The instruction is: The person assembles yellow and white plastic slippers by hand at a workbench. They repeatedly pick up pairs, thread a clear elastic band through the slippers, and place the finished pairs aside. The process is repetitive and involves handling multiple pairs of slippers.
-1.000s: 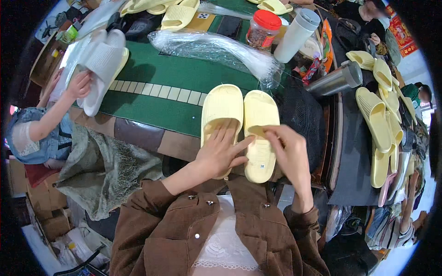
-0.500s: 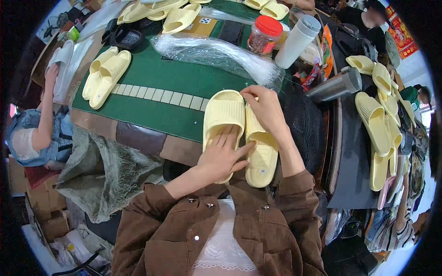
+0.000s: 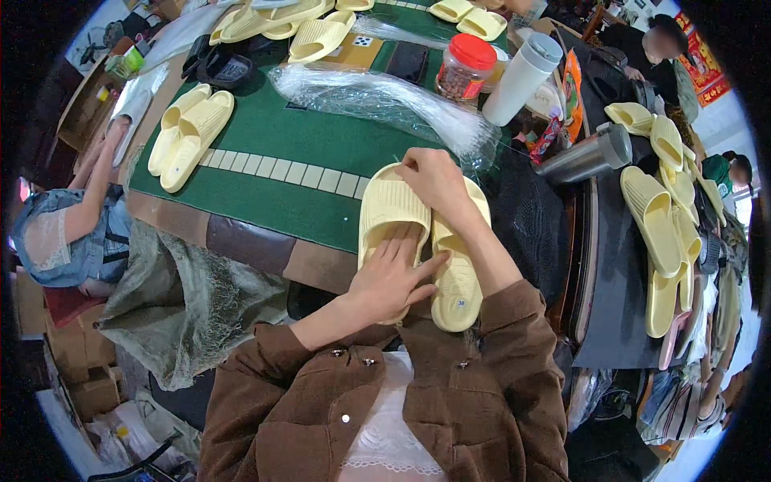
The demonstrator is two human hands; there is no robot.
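Observation:
Two pale yellow slide slippers lie side by side in front of me, toes pointing away. The fingers of my left hand (image 3: pixel 381 283) are stretched out flat under the strap of the left slipper (image 3: pixel 393 205), its thumb side spread toward the right slipper (image 3: pixel 458 296). My right hand (image 3: pixel 438 183) crosses over the right slipper's strap. Its fingertips are pinched together at the toe-side edge of the left slipper's strap; whatever they hold is too small to make out. The heel of the left slipper is mostly hidden under my left hand.
Clear filament strands (image 3: pixel 385 100) in plastic lie across the green table mat (image 3: pixel 297 217). A finished-looking slipper pair (image 3: pixel 190 136) sits left. Beyond are a red-lidded jar (image 3: pixel 464 71), a white tumbler (image 3: pixel 524 79) and a steel bottle (image 3: pixel 586 154). More slippers (image 3: pixel 652 225) lie right. A co-worker (image 3: pixel 68 229) sits left.
My right hand has shifted left, from the gap between the slippers onto the left slipper's strap edge. My left hand stays inside the left slipper. The co-worker's arms at left have moved.

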